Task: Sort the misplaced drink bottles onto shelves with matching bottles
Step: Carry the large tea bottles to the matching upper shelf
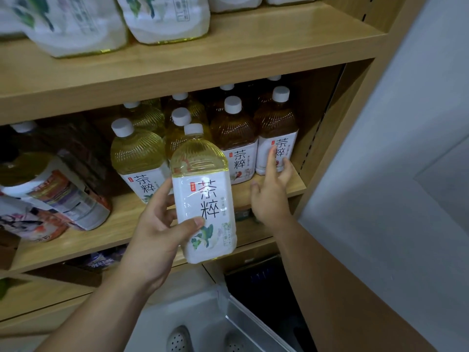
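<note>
Ribbed clear-plastic bottle, pale yellow.

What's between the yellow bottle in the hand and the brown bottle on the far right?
Another brown bottle stands there on the shelf, seen in the head view.

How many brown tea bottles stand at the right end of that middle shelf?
4 brown bottles: front-left, front-right, and two behind them with mostly caps showing. More may be hidden behind.

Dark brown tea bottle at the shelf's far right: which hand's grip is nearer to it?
Right. The right-hand grip reaches the dark bottle at its label, fingers straight; the left-hand grip, lower and leftward, holds a pale yellow bottle.
</note>
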Available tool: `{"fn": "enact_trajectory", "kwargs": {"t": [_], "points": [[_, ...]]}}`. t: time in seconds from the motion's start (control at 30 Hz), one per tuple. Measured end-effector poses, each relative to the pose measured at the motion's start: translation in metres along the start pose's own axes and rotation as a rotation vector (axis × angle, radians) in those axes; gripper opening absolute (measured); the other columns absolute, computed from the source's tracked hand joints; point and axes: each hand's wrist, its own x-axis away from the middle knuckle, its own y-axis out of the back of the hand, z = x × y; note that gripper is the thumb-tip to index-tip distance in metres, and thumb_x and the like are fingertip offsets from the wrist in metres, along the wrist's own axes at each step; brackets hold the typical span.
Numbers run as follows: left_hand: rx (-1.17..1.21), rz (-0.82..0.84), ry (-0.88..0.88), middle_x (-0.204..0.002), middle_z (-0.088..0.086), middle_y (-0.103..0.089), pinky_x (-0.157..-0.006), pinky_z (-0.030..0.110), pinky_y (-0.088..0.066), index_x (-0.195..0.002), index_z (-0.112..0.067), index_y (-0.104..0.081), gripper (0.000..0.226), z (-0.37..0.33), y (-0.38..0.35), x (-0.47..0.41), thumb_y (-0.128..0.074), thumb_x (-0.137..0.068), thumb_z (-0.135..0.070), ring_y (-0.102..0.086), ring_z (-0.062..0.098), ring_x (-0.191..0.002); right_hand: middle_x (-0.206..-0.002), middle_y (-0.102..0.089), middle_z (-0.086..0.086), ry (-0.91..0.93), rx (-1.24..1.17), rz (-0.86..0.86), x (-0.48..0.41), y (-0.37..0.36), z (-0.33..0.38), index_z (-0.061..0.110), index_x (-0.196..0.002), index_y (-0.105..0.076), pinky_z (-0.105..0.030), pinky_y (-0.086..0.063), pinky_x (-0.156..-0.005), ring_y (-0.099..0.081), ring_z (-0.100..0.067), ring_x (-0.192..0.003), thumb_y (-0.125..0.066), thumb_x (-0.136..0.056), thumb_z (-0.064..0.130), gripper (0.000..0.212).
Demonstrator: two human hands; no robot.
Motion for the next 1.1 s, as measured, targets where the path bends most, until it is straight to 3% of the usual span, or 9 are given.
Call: {"fn": "enact_trajectory", "kwargs": {"t": [0.07,0.13,0.2,0.3,0.37,0.47,0.6,0.77,1.1], "points": [[0.006,0.011,-0.009,-0.134,0.012,-0.066,-0.092,0.061,-0.056,-0.145,-0.028,-0.053,0.090,-0.003,-0.001,0.001,-0.085,-0.061,-0.019,-0.065,0.034,-0.122,-0.169,0.010,-0.004,-0.033,-0.037,0.030,0.003,0.007,0.005,0.037,-0.164,-0.005,0.004,-0.027,-0.095,-0.020,-0.022,-0.154,-0.056,-0.103,0.006,0.085],[0.002,0.030,-0.022,-0.135,0.013,-0.064,-0.092,0.061,-0.056,-0.146,-0.028,-0.052,0.091,-0.007,-0.001,0.002,-0.085,-0.062,-0.017,-0.064,0.034,-0.123,-0.168,-0.006,-0.002,-0.055,-0.100,0.036,0.009,0.020,0.022,0.036,-0.163,-0.020,-0.003,-0.027,-0.105,-0.027,-0.014,-0.149,-0.054,-0.106,0.019,0.068],[-0.013,0.049,-0.039,-0.136,0.010,-0.064,-0.091,0.059,-0.057,-0.146,-0.029,-0.052,0.088,-0.012,-0.003,0.004,-0.083,-0.067,-0.009,-0.063,0.033,-0.124,-0.154,-0.043,0.001,-0.014,-0.207,0.049,0.021,0.034,0.045,0.035,-0.149,-0.048,-0.022,-0.038,-0.116,-0.045,-0.008,-0.136,-0.050,-0.107,0.033,0.042],[-0.057,0.102,-0.075,-0.136,0.007,-0.065,-0.092,0.055,-0.058,-0.146,-0.028,-0.052,0.085,-0.024,-0.011,0.009,-0.079,-0.071,-0.003,-0.062,0.032,-0.125,-0.115,-0.075,0.003,0.027,-0.499,0.212,0.046,0.058,0.079,0.034,-0.115,-0.071,-0.045,-0.057,-0.098,-0.069,-0.015,-0.111,-0.048,-0.107,0.037,0.024],[-0.072,0.122,-0.093,-0.137,0.010,-0.063,-0.096,0.058,-0.056,-0.149,-0.026,-0.049,0.091,-0.033,-0.019,0.013,-0.085,-0.067,-0.010,-0.059,0.033,-0.127,-0.110,-0.076,0.001,0.059,-0.519,0.262,0.060,0.076,0.094,0.024,-0.118,-0.069,-0.041,-0.061,-0.085,-0.073,-0.017,-0.105,-0.061,-0.098,0.040,0.026],[-0.066,0.166,-0.130,-0.136,0.010,-0.065,-0.099,0.061,-0.053,-0.150,-0.028,-0.048,0.094,-0.049,-0.033,0.019,-0.086,-0.064,-0.015,-0.057,0.036,-0.129,-0.110,-0.076,0.000,0.056,-0.527,0.264,0.072,0.100,0.105,0.024,-0.131,-0.061,-0.035,-0.062,-0.080,-0.074,-0.016,-0.102,-0.082,-0.081,0.038,0.056],[-0.079,0.242,-0.177,-0.134,0.009,-0.065,-0.095,0.056,-0.057,-0.149,-0.036,-0.049,0.093,-0.071,-0.053,0.030,-0.085,-0.066,-0.014,-0.057,0.036,-0.128,-0.108,-0.077,-0.004,0.073,-0.506,0.227,0.081,0.130,0.120,0.023,-0.123,-0.057,-0.051,-0.063,-0.083,-0.075,-0.021,-0.098,-0.086,-0.066,0.035,0.065],[-0.116,0.329,-0.311,-0.139,0.009,-0.062,-0.095,0.051,-0.056,-0.153,-0.027,-0.044,0.092,-0.119,-0.075,0.029,-0.084,-0.072,-0.010,-0.056,0.034,-0.131,-0.110,-0.077,0.001,0.234,-0.529,0.091,0.075,0.158,0.148,0.027,-0.119,-0.059,-0.047,-0.062,-0.086,-0.073,-0.019,-0.104,-0.090,-0.075,0.032,0.053],[-0.396,0.147,-0.648,-0.135,-0.008,-0.066,-0.100,0.042,-0.056,-0.153,-0.033,-0.042,0.080,-0.233,-0.108,-0.028,-0.077,-0.087,-0.006,-0.063,0.010,-0.124,-0.127,-0.069,0.004,0.533,-0.495,-0.097,-0.001,0.201,0.242,0.019,-0.146,-0.050,-0.027,-0.060,-0.082,-0.069,-0.005,-0.110,-0.075,-0.093,0.020,0.059]]}}
